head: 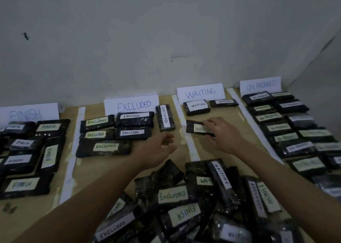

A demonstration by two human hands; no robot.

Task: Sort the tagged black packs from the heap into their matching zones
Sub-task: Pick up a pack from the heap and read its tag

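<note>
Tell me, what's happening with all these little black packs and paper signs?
A person is sorting labelled black packs from a heap at the near edge of the table into taped lanes marked by signs. The right hand is resting on a WAITING pack in the lane under the WAITING sign, where two others already lie. The left hand hovers open and empty between the heap and the EXCLUDED lane. The heap still holds many mixed packs.

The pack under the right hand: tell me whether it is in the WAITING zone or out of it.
In. The pack lies flat on the table below the WAITING sign, between the two white strips, with the right hand on it.
</note>
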